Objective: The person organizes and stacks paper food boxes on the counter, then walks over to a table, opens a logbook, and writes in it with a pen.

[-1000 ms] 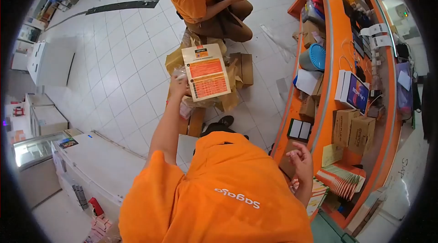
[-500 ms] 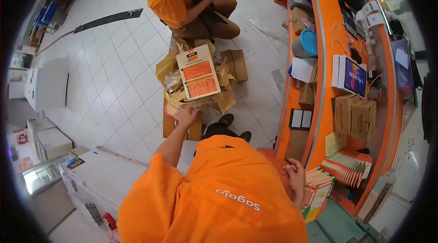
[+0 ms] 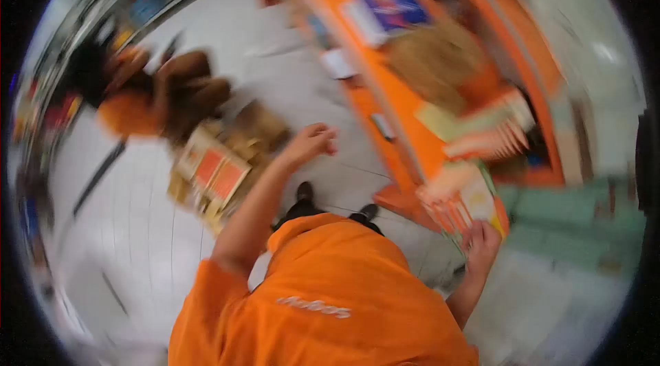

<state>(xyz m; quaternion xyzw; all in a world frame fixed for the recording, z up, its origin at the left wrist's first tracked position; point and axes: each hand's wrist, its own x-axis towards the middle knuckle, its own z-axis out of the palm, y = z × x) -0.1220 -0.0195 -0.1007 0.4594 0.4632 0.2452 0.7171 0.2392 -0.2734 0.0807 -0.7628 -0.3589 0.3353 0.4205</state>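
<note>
My right hand (image 3: 483,243) is closed at the near edge of a stack of orange, white and green booklets (image 3: 474,194), its fingers against them. Motion blur hides how many it grips. My left hand (image 3: 312,144) hangs in the air over the floor, fingers loosely curled, with nothing visible in them. To its left, a cream sheet with orange printed tables (image 3: 218,172) lies on an open carton full of crumpled brown paper (image 3: 180,187).
An orange shelf unit (image 3: 405,108) runs along the right, bearing a boxed tablet (image 3: 395,12), brown boxes (image 3: 436,57) and more fanned booklets (image 3: 491,139). Another person (image 3: 161,91) in orange crouches behind the carton. Grey floor tiles (image 3: 344,180) lie between carton and shelf.
My view has swung right, toward the shelf. My left hand has moved away from the carton, and my right hand has come onto the booklet stack.
</note>
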